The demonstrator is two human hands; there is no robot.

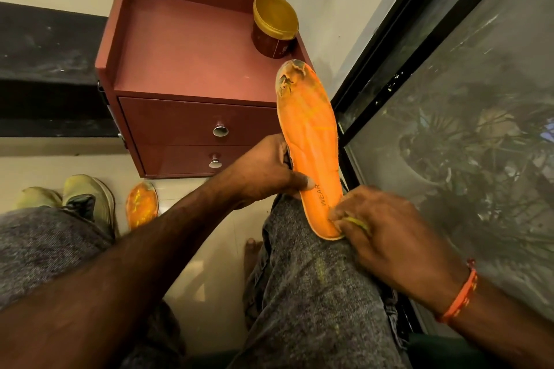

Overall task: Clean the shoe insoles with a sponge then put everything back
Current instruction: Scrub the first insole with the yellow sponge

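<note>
A dark-framed window pane is filling the whole right side, its black frame running diagonally down to the person's right knee and leaving only a narrow strip of room there. A dark slab is closing off the upper left, and pale floor is lying open between the two legs in grey jeans. A reddish-brown bedside cabinet with two knobbed drawers is standing against the wall ahead, its raised lip bounding the top on the left and back; most of that top is lying bare, with a gold-lidded jar sitting at its right back corner. An orange insole is standing almost upright on the right knee, its worn, torn toe reaching up level with the cabinet's front right corner and its right edge lying close to the window frame. The left hand is gripping the insole's left edge, thumb lying across the face near the printed word WEAR. The right hand is curling round a yellow sponge and pressing it against the heel end, at the insole's lower edge. A pair of yellowish shoes is sitting on the floor at the left, partly hidden behind the left knee, and a second orange insole is lying just beside them, below the cabinet. An orange thread band is circling the right wrist.
</note>
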